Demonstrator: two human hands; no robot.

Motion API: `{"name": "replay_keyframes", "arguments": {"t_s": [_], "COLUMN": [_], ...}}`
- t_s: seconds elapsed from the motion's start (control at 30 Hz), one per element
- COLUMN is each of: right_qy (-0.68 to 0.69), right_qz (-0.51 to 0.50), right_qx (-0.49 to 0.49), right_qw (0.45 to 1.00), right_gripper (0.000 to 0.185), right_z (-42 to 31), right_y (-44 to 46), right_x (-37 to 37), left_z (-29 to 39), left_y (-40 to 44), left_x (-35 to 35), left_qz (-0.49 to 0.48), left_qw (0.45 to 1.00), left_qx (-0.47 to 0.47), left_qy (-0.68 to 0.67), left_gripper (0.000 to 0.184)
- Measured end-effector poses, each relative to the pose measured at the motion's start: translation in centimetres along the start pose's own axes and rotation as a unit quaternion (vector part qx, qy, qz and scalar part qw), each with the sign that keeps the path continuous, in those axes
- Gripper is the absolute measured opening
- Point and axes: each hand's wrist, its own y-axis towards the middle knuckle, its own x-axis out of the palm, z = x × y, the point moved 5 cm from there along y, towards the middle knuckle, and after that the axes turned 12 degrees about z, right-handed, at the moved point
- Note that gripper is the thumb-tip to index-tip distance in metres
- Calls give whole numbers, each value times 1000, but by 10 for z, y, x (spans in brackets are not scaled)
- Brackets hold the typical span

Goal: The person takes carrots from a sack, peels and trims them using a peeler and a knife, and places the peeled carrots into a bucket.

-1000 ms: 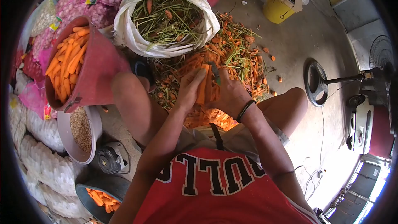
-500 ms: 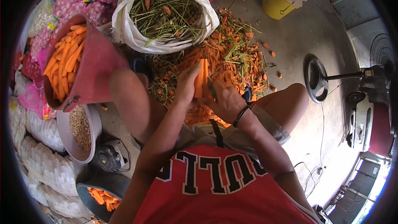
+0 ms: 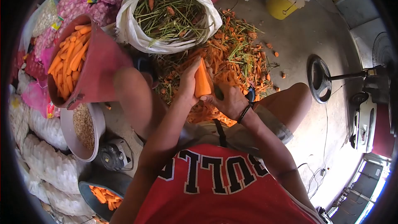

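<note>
A thick peeled carrot (image 3: pixel 202 82) stands tilted between my hands, its broad end toward me. My left hand (image 3: pixel 188 82) is wrapped round its left side. On the right, my right hand (image 3: pixel 233 101) is closed on what looks like a dark green peeler (image 3: pixel 218 92), mostly hidden by the fingers, close against the carrot's lower right side. Its thumb reaches toward the carrot's broad end. Beneath both hands lies a heap of orange peelings (image 3: pixel 224 72) mixed with green stalks and carrot ends.
A white sack (image 3: pixel 124 23) of stalks stands ahead. At left are a tilted red tub (image 3: pixel 110 64) of peeled carrots, a pale basin (image 3: pixel 96 135), a dark tub (image 3: pixel 120 186) of carrots and garlic sacks (image 3: pixel 76 6). A yellow bucket (image 3: pixel 278 6) and a fan stand (image 3: pixel 318 79) are at right.
The carrot has turned in my left hand, now showing a smooth broad side. My right hand has shifted slightly down and right. The whole view has moved a little.
</note>
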Motion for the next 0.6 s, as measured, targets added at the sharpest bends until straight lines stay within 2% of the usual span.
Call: {"name": "replay_keyframes", "arguments": {"t_s": [0.13,0.23,0.33,0.4,0.43,0.5,0.53,0.6], "right_qy": [-4,55,131,117,109,101,97,-9], "right_qz": [14,54,54,11,-10,18,31,31], "right_qx": [-7,27,48,94,116,35,-4,-44], "right_qw": [1000,997,989,989,987,994,995,999], "right_gripper": [58,52,52,55,56,56,56,54], "right_z": [0,7,9,9,9,4,2,6], "right_y": [-7,-16,-20,-20,-20,-17,-17,-8], "right_x": [4,16,22,24,24,16,11,-20], "left_z": [-8,-8,-10,-10,-8,-1,1,16], "left_y": [5,8,7,1,0,-2,-3,-12], "left_x": [-10,-12,-15,-14,-13,-8,-1,9], "left_qz": [6,31,68,114,107,92,11,-148], "left_qw": [1000,996,987,973,972,969,980,980], "left_qx": [28,83,144,195,205,227,196,130], "left_qy": [-11,2,-13,-38,-28,-11,-14,-18], "left_gripper": [29,29,29,29,33,42,48,60]}}
